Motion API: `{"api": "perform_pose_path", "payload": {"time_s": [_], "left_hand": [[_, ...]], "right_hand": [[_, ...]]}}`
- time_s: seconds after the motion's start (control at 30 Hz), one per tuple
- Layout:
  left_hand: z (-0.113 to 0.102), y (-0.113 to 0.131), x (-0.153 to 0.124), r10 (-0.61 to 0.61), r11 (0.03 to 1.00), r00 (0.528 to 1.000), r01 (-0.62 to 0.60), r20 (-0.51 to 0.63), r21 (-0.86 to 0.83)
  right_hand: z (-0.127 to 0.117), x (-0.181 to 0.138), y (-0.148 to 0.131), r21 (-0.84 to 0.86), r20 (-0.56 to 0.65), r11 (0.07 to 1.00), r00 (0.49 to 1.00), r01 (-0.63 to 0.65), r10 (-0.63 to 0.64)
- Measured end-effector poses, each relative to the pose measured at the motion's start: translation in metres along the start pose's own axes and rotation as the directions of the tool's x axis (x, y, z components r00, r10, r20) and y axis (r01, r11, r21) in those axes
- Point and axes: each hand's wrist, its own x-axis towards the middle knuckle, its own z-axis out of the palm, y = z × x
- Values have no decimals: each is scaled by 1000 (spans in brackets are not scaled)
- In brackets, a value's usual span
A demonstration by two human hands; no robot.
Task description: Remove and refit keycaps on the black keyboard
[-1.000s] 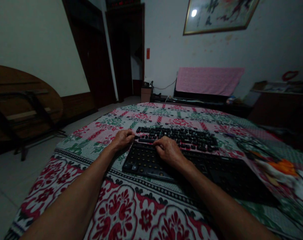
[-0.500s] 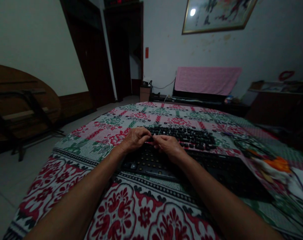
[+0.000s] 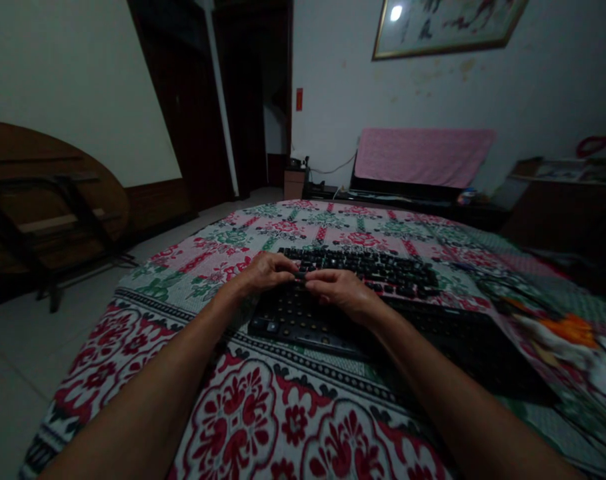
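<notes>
Your L hand (image 3: 267, 272) & R hand (image 3: 339, 291) meet fingertip to fingertip, pinched on a small dark keycap (image 3: 301, 275) above the bare keyboard base (image 3: 303, 323). Loose keycaps (image 3: 373, 267) lie just behind, on the floral cloth (image 3: 263, 413).

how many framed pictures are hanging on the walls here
1. A framed picture hangs on the far wall, above the pink cloth. Its top is cut off by the frame edge; other walls are only partly in view.
</notes>
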Motion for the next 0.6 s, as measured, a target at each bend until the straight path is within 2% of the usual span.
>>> {"api": "perform_pose_path", "payload": {"time_s": [0.13, 0.33, 0.47, 0.6], "left_hand": [[1, -6, 3, -77, 987, 994, 66, 74, 145], [7, 8, 13, 20, 976, 986, -55, 166, 210], [5, 7, 12, 7, 980, 996, -25, 91, 196], [-7, -3, 2, -152, 949, 988, 141, 16, 281]], "right_hand": [[7, -9, -7, -209, 141, 977, 990, 48, -19], [15, -23, -4, -372, 296, 878, 935, 301, -195], [19, -35, -1, -517, 316, 723, 887, 459, -337], [23, -42, 0, -629, 326, 591, 862, 505, -389]]}}
